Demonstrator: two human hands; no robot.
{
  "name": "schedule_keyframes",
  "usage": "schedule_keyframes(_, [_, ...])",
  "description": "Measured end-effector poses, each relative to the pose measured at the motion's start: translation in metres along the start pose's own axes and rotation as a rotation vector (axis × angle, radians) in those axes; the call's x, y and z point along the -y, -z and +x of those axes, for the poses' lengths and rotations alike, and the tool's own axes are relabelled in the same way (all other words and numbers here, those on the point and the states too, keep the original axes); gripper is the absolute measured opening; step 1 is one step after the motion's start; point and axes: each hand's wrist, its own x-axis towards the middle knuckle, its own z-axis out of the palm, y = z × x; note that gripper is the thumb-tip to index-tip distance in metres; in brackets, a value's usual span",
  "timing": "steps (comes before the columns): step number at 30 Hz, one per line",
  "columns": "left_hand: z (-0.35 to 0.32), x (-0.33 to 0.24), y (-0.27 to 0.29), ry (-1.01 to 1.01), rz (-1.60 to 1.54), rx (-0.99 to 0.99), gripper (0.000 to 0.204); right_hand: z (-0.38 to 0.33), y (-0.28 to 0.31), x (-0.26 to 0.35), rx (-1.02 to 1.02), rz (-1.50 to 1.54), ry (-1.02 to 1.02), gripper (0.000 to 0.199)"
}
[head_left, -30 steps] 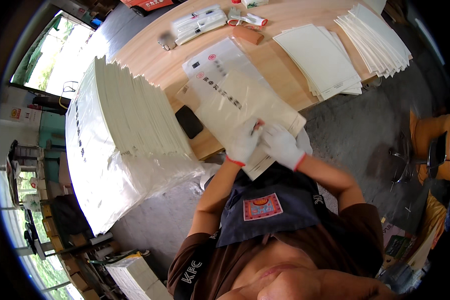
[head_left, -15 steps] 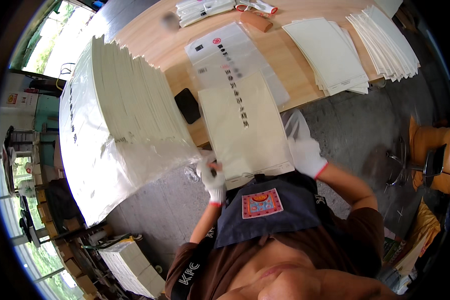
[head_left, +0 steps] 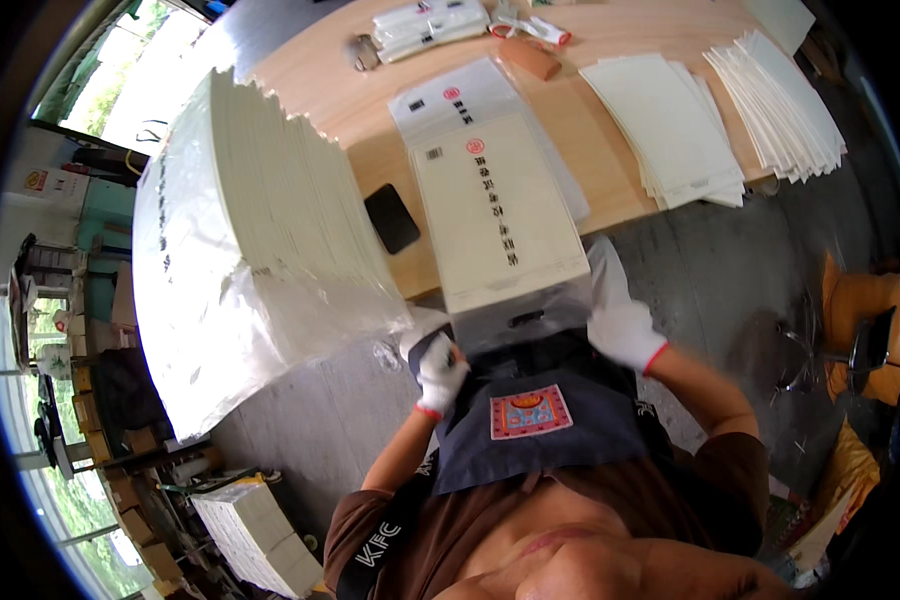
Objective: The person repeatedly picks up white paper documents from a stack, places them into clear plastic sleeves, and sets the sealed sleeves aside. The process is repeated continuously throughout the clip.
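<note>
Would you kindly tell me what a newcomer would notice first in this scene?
A tall slanting stack of cream sheets in clear plastic dominates the left of the wooden table. At the near edge, both white-gloved hands, left hand and right hand, pull a clear sleeve over a cream printed card.

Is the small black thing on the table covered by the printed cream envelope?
No, the black pad lies bare on the wooden table, just left of the cream envelope, with a gap between them.

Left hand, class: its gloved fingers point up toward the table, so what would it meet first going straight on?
Probably the clear plastic sleeve overhanging the table edge, just beyond the left hand; depth is unclear.
</note>
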Motion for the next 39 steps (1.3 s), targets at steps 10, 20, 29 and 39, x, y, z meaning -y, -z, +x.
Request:
schedule_keyframes(10, [0.05,0.067,-0.044,0.456,-0.111,0.073,0.032,0.092,-0.078,-0.059,-0.529,1.041,-0.162,0.032])
schedule_keyframes(20, [0.122,-0.218,0.141,-0.345,0.186,-0.017,0.007,0.134,-0.005,0.055,0.034,2.309,0.333,0.044])
schedule_keyframes(29, [0.101,-0.197,0.337,-0.17,-0.271,-1.006,0.038,0.161,0.277,0.173,-0.191,1.435,0.784,0.043])
schedule_keyframes(39, [-0.009,0.08,0.267,-0.205,0.934,-1.259,0.05,0.149,0.207,0.153,0.039,1.384,0.898,0.038])
